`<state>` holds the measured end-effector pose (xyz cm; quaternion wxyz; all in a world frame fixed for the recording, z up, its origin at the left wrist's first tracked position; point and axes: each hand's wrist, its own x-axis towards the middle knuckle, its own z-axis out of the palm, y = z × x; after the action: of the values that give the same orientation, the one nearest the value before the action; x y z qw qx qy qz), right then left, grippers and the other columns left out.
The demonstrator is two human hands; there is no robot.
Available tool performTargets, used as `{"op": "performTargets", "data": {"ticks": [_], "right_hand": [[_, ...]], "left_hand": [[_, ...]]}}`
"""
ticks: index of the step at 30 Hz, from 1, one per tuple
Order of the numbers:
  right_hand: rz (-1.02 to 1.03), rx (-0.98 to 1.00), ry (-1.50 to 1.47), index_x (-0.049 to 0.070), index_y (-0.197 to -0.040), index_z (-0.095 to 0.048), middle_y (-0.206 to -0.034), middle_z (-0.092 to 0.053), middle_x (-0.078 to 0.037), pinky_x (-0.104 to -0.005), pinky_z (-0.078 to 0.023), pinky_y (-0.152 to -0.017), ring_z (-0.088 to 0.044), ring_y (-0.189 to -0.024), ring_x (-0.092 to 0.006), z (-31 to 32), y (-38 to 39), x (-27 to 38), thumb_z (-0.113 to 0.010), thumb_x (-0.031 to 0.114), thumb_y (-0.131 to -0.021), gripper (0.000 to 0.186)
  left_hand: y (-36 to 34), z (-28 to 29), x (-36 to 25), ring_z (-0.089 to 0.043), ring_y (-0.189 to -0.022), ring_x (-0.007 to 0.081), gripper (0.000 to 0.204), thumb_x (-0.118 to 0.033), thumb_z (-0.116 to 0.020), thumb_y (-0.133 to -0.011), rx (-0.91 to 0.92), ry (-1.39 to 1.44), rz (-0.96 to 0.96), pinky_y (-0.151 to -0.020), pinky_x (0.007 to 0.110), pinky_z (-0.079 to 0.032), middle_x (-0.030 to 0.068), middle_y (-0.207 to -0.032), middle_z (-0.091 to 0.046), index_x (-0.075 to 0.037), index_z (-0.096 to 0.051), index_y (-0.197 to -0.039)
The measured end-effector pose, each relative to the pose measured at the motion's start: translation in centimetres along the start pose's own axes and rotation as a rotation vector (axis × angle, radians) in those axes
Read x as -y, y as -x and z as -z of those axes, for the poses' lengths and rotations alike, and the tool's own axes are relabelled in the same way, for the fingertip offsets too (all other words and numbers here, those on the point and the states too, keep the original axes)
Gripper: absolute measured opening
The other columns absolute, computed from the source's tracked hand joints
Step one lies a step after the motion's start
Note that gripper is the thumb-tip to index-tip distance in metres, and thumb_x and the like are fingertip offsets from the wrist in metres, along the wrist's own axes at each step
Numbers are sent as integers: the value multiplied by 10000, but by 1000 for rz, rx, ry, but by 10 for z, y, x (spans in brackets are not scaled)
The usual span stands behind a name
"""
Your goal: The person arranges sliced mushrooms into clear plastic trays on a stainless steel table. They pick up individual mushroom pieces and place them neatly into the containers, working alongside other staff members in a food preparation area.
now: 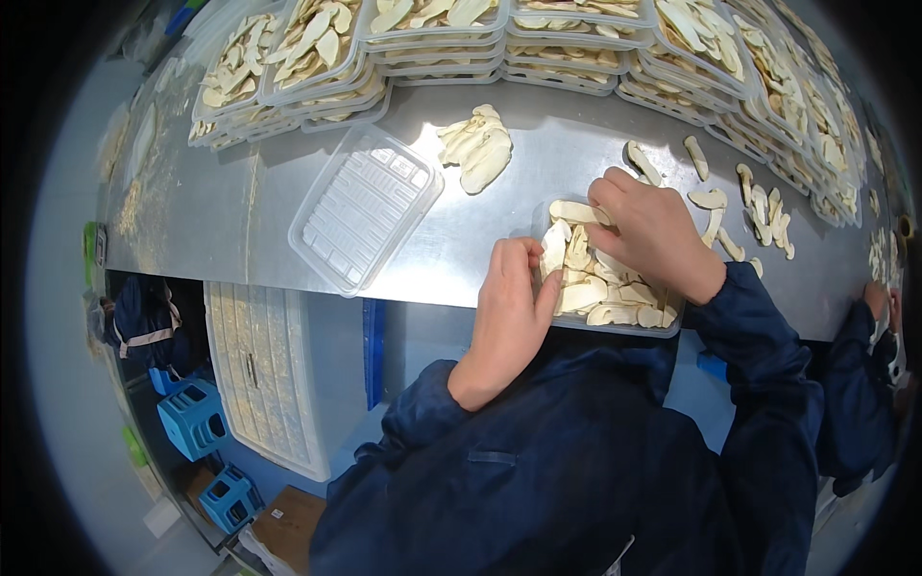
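A clear plastic tray (629,330) filled with pale dried mushroom slices (586,293) sits at the table's near edge. My left hand (507,312) is at the tray's left side, its thumb and fingers closed on an upright white mushroom slice (553,246). My right hand (653,230) reaches over the tray's far right part, its fingers pinched at the end of another mushroom slice (574,211) lying along the far rim. The right fingertips are partly hidden by the hand.
Left of me lies an empty clear tray (363,209). Beyond it sits a small heap of larger slices (476,149). Loose slices (709,200) lie to the right. Stacked filled trays (437,48) line the table's far side. A co-worker's sleeve (855,374) shows at far right.
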<state>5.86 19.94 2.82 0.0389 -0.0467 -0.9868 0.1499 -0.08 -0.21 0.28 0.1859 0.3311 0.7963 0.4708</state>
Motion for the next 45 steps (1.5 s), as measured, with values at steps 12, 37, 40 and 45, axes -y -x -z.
{"op": "performTargets", "data": {"ticks": [12,37,40,45], "right_hand": [[-248,-191,-117,18,-904,-622,-806,-620,-120,-367,-474,-625,-591,-682,-287,42,17,-59,-708,140,-794,186],[-186,-138,-54,50,-907,-538,-874,-559,-109,-414,-487,-669,-608,-760,-322,21,31,-101,-669,120,-823,171],[-195,-112,-175,63,-996,-543,-937,-594,-113,-393,-502,-691,-637,-794,-301,18,44,-88,-681,122,-813,236],[-284,-2,-169,71,-1060,-578,-948,-612,-105,-385,-508,-698,-647,-807,-293,33,48,-92,-676,110,-794,286]], "left_hand": [[-4,2,7,-455,-685,129,338,-53,-652,-883,-67,46,-13,-619,259,-437,68,-882,-488,15,-532,-1191],[-18,-3,22,-518,-634,186,280,-48,-619,-885,-177,0,-149,-583,305,-434,85,-777,-502,6,-650,-1159],[-19,-2,21,-517,-635,182,279,-47,-615,-890,-167,6,-154,-577,298,-429,84,-778,-502,6,-650,-1161],[-18,-2,21,-496,-628,161,247,-50,-602,-904,-176,26,-150,-573,282,-412,71,-765,-499,-1,-670,-1136]]}}
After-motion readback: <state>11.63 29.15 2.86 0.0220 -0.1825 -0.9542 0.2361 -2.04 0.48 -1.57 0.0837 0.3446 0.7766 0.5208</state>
